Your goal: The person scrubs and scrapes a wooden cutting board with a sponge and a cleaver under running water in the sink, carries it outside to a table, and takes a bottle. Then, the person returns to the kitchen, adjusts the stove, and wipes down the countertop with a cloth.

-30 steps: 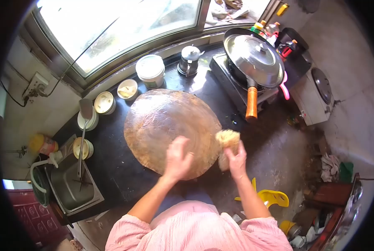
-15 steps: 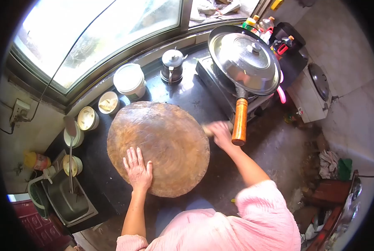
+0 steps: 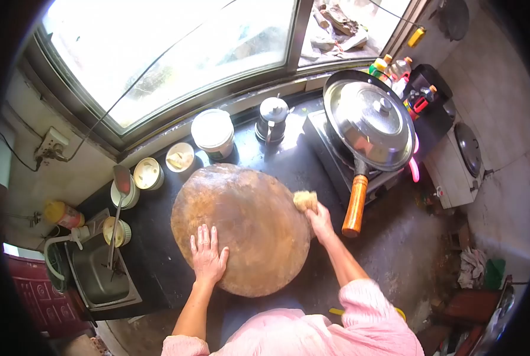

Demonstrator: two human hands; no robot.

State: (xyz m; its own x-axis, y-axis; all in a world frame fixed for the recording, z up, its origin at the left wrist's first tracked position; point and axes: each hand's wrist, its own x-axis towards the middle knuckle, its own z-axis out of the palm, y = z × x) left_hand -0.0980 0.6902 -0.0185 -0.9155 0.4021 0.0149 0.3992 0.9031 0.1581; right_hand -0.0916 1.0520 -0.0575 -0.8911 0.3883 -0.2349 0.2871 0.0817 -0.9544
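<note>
A large round wooden board (image 3: 259, 249), brown and stained, lies on the dark counter in front of me. My left hand (image 3: 208, 258) rests flat on its near left part with the fingers spread, holding nothing. At the right rim, my right hand (image 3: 320, 222) grips a tan, fibrous scrubber (image 3: 305, 200). The scrubber sticks out past my fingers, against or just over the board's edge; exact contact is unclear.
Right of the board, a lidded wok (image 3: 369, 121) sits on a stove, its wooden handle (image 3: 354, 204) projecting close to my right forearm. Behind stand a white tub (image 3: 213, 132), a metal pot (image 3: 271, 121) and several bowls. A sink (image 3: 102, 276) is at left.
The view has shifted, so everything sits lower and further right. My right hand was blurred and now shows sharply, with more of the scrubber visible. My left hand keeps its place on the board.
</note>
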